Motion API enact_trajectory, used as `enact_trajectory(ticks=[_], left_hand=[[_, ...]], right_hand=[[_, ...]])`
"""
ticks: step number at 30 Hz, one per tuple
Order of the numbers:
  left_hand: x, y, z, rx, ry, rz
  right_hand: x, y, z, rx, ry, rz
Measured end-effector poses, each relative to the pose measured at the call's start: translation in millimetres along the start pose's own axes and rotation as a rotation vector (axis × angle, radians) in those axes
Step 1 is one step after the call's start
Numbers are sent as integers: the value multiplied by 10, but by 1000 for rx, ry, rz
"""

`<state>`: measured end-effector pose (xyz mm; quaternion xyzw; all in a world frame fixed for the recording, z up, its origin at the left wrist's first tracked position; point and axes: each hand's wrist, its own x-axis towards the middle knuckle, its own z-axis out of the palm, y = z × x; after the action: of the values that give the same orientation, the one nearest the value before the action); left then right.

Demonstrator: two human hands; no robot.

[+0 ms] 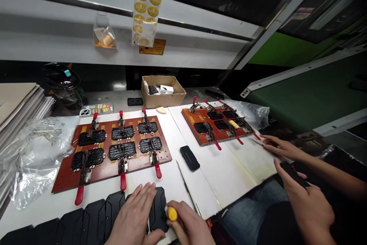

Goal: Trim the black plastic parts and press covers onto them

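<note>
My left hand (137, 214) lies flat with fingers stretched over a row of black plastic panels (73, 222) at the front edge of the table. Under and beside its fingertips is the end panel (158, 208) of that row. Against the right side of this panel, my right hand (190, 224) is closed around a small piece with a round yellow end (172, 213); the rest of it is hidden by the fingers. Beyond my hands lies a red-brown fixture board (168, 153) holding several black parts (122, 150) under red-handled toggle clamps (123, 180).
A co-worker's hands (306, 203) are at right, one gripping a black part (292, 174). Nearby are a second fixture board (189, 122), a loose black panel (189, 158), a cardboard box (160, 101), a phone (97, 109), plastic bags (43, 145) and stacked sheets (17, 103).
</note>
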<state>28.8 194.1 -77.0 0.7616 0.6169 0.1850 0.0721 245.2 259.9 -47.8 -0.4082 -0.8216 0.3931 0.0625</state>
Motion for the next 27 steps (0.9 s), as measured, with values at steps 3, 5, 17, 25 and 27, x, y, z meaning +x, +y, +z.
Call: enact_trajectory(ticks=[3, 5, 17, 25, 27], left_hand=[[-28, 25, -10, -17, -28, -3], [-30, 44, -28, -37, -64, -17], [-20, 77, -24, -68, -122, -72], [14, 103, -128, -111, -148, -110], [26, 103, -147, -99, -167, -87]], right_hand=[[218, -101, 49, 14, 14, -46], [340, -152, 54, -4, 81, -46], [336, 46, 42, 48, 212, -9], [67, 9, 98, 97, 201, -90], [130, -9, 92, 98, 212, -97]])
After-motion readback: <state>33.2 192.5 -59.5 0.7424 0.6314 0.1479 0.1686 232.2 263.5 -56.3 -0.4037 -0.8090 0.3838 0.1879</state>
